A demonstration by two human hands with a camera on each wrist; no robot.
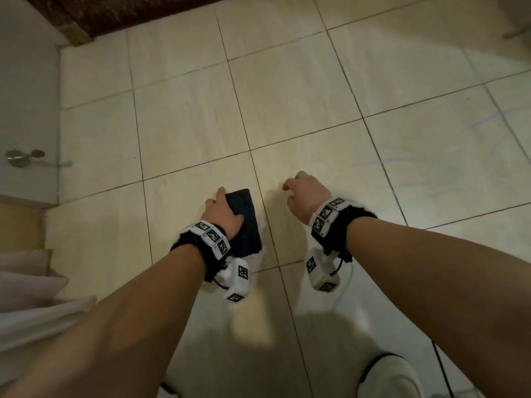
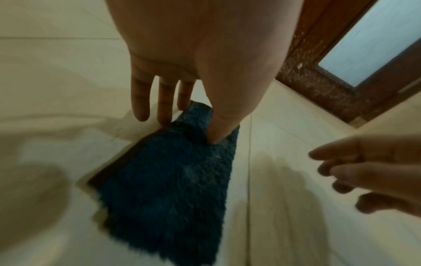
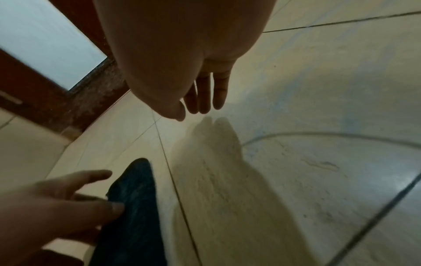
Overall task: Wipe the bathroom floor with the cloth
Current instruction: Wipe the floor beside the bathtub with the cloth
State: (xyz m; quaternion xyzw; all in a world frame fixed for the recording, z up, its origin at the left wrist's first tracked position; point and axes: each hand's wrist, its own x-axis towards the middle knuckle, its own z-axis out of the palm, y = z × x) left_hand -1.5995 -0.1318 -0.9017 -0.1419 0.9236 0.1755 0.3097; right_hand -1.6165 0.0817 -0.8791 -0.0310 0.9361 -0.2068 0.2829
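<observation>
A dark blue fluffy cloth (image 1: 247,222) lies flat on the cream tiled floor (image 1: 287,96), beside a grout line. My left hand (image 1: 222,211) rests on the cloth's left side. In the left wrist view its thumb presses down into the cloth (image 2: 173,180) while its straight fingers (image 2: 141,108) touch the left edge. My right hand (image 1: 301,193) hovers just above the bare tile right of the cloth, fingers hanging loosely and holding nothing. The right wrist view shows that hand (image 3: 193,109) casting a shadow on the floor, with the cloth (image 3: 134,207) at the lower left.
A white door or cabinet with a metal handle (image 1: 23,158) stands at the left. A dark brown threshold (image 1: 115,12) runs along the far edge. White fabric (image 1: 28,297) sits at the lower left and a white object (image 1: 388,374) at the bottom right. Faint blue marks (image 1: 488,122) streak the right tiles.
</observation>
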